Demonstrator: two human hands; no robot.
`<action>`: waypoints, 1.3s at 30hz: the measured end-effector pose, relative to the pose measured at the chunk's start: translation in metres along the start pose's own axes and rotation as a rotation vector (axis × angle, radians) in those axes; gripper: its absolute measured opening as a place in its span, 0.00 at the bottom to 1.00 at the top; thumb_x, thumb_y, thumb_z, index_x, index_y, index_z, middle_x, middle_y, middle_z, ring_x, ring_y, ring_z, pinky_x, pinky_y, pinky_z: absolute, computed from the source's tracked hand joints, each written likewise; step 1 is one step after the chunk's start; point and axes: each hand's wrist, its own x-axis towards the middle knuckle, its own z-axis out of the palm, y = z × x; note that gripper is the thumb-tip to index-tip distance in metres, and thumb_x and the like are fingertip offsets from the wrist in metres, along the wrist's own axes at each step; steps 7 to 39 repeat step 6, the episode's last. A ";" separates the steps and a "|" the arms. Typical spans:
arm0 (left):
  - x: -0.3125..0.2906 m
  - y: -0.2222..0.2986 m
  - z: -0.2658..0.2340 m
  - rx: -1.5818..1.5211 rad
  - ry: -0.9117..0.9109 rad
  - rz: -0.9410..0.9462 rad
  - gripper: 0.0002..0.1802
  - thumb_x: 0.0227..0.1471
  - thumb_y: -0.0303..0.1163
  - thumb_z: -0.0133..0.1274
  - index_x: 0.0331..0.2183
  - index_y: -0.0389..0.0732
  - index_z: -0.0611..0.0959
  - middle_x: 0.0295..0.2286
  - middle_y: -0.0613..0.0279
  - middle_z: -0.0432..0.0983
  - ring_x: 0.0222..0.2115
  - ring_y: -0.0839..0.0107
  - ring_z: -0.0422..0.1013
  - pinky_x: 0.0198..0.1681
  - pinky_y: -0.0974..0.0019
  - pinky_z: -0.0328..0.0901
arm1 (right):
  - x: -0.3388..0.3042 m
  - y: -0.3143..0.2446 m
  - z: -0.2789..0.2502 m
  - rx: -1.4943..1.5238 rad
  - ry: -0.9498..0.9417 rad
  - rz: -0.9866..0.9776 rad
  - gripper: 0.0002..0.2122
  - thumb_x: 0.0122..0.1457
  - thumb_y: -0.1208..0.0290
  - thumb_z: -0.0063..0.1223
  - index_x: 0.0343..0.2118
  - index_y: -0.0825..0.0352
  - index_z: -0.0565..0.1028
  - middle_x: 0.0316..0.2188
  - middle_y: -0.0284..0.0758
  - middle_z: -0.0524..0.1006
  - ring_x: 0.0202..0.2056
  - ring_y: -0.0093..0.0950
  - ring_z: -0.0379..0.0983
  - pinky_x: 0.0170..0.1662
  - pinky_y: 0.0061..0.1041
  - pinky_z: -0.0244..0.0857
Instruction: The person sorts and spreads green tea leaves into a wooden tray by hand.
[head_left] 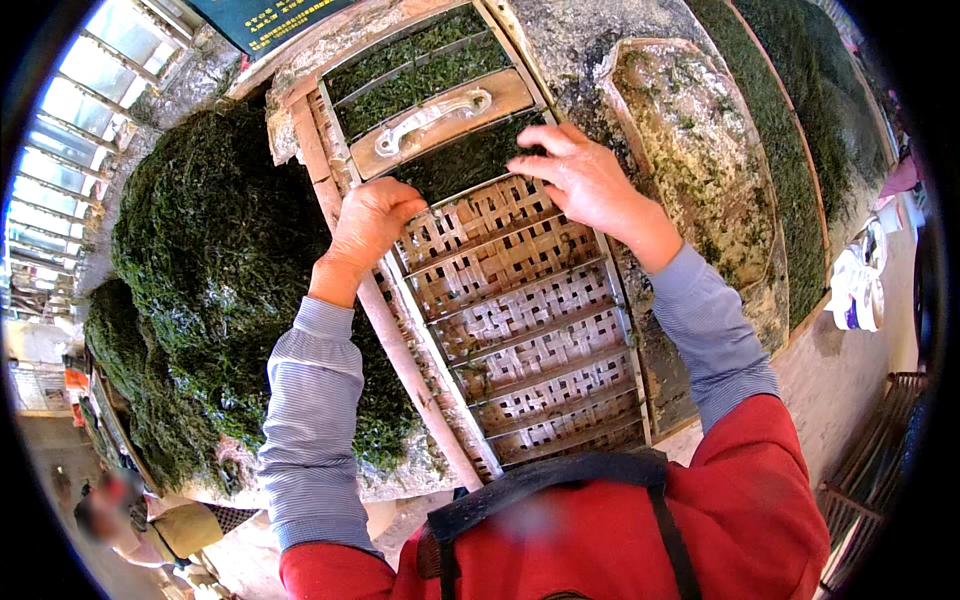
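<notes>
A long slatted frame (620, 290) lies over a woven bamboo mat (535, 285). Its two far compartments hold chopped dark green leafy matter (420, 75), and a third strip of it (470, 165) lies between my hands. A wooden board with a pale handle (435, 122) rests across the frame just beyond them. My left hand (375, 220) is closed at the left rail, its fingertips at the edge of the green strip; what they hold, if anything, is hidden. Over the right end of that strip, my right hand (590, 185) has its fingers apart and holds nothing visible.
A large heap of dark green leafy matter (220, 260) stands to the left. At right are a stained slab (690, 150) and long green-covered strips (740, 130). A white bag-like item (858, 280) hangs at far right. Another person (120, 510) is at lower left.
</notes>
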 end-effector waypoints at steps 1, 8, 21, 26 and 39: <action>0.003 -0.002 0.001 -0.117 0.042 -0.108 0.05 0.42 0.23 0.56 0.27 0.37 0.79 0.24 0.58 0.72 0.26 0.62 0.72 0.28 0.63 0.67 | 0.001 0.008 0.007 0.004 0.027 -0.059 0.10 0.45 0.78 0.52 0.31 0.58 0.77 0.33 0.29 0.73 0.35 0.32 0.71 0.40 0.29 0.68; 0.027 0.000 0.022 0.239 0.316 -0.068 0.13 0.41 0.29 0.60 0.33 0.40 0.81 0.28 0.54 0.76 0.27 0.64 0.74 0.30 0.64 0.68 | 0.024 0.031 0.012 0.129 0.010 0.277 0.06 0.51 0.65 0.52 0.21 0.56 0.78 0.21 0.27 0.76 0.30 0.25 0.74 0.38 0.24 0.67; 0.027 0.000 0.022 0.239 0.316 -0.068 0.13 0.41 0.29 0.60 0.33 0.40 0.81 0.28 0.54 0.76 0.27 0.64 0.74 0.30 0.64 0.68 | 0.024 0.031 0.012 0.129 0.010 0.277 0.06 0.51 0.65 0.52 0.21 0.56 0.78 0.21 0.27 0.76 0.30 0.25 0.74 0.38 0.24 0.67; 0.027 0.000 0.022 0.239 0.316 -0.068 0.13 0.41 0.29 0.60 0.33 0.40 0.81 0.28 0.54 0.76 0.27 0.64 0.74 0.30 0.64 0.68 | 0.024 0.031 0.012 0.129 0.010 0.277 0.06 0.51 0.65 0.52 0.21 0.56 0.78 0.21 0.27 0.76 0.30 0.25 0.74 0.38 0.24 0.67; 0.027 0.000 0.022 0.239 0.316 -0.068 0.13 0.41 0.29 0.60 0.33 0.40 0.81 0.28 0.54 0.76 0.27 0.64 0.74 0.30 0.64 0.68 | 0.024 0.031 0.012 0.129 0.010 0.277 0.06 0.51 0.65 0.52 0.21 0.56 0.78 0.21 0.27 0.76 0.30 0.25 0.74 0.38 0.24 0.67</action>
